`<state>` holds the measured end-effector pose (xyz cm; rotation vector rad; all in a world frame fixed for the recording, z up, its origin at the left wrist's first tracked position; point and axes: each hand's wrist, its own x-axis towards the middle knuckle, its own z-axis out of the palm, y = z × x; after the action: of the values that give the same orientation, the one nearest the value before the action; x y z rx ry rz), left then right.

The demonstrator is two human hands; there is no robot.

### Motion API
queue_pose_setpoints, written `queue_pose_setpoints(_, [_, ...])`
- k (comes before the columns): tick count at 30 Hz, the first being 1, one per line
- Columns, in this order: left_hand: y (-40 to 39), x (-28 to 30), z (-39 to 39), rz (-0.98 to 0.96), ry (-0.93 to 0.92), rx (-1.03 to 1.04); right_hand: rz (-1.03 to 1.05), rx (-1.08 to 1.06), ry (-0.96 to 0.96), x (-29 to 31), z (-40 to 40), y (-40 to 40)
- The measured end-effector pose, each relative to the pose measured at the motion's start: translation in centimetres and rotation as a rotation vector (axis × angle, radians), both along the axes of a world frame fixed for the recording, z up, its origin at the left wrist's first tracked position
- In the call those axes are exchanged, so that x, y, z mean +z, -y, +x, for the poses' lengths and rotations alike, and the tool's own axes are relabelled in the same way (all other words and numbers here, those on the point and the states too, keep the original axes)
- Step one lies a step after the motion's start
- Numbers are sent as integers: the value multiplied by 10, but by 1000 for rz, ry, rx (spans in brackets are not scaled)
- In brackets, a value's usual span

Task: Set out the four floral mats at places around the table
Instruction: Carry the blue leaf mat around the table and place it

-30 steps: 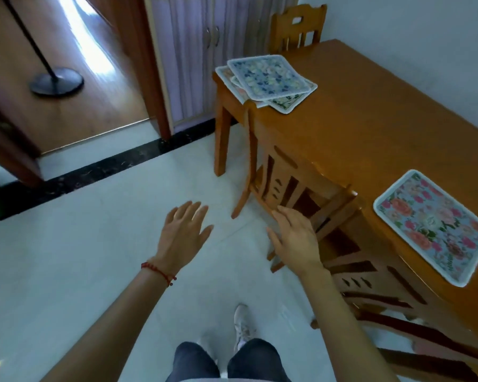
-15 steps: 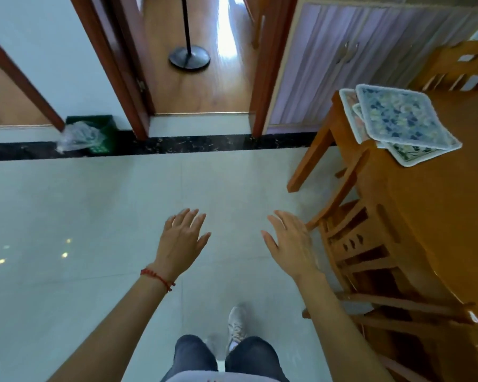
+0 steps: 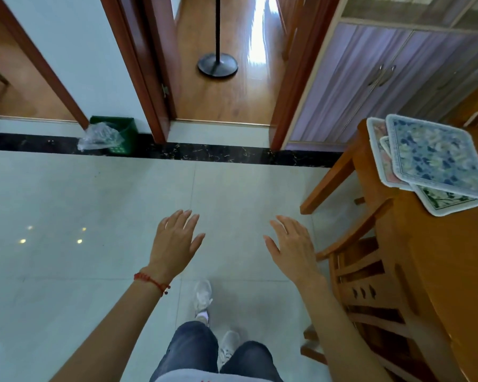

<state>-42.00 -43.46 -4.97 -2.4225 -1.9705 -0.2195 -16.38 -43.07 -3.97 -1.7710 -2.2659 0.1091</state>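
Hands empty: left hand point(image 3: 174, 241) & right hand point(image 3: 294, 249) spread over floor point(image 3: 66, 216). Stack of 3 floral mats point(image 3: 433, 161) on desk point(image 3: 458, 271) corner, w/ chair point(image 3: 370, 285) tucked beside.

Single head cam, wide-angle, looking fwd and steeply down from standing height. It's facing the doorway point(image 3: 226, 59) across the floor point(image 3: 66, 202), w/ the table point(image 3: 453, 257) corner cutting in at right edge. Both forearms are reaching in from the bottom, close to lens.
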Motion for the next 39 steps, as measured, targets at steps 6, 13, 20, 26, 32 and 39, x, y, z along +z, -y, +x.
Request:
queue_pose_setpoints(6, [-66,-6,-10,-20,-3,-15,-26,-15,2,-5,-7,-60])
queue_pose_setpoints(13, [-167,-6,-22,-16,15,-83,-45,-76,-1,-8,-23,-151])
queue_pose_setpoints(20, [-254,0,-29,-1,-6,-159,-36,-168,-15,-6,-31,-216])
queue_pose_setpoints(26, [-319,-3,-10,8,10,-207,-20,-212,-34,-9,-14,-269])
queue_pose_setpoints(32, [-387,-2,27,11,2,-245,32,-238,-51,-9,14,-332])
queue_pose_setpoints(39, [-459,7,78,8,-2,-304,80,-315,-62,-3,59,-391])
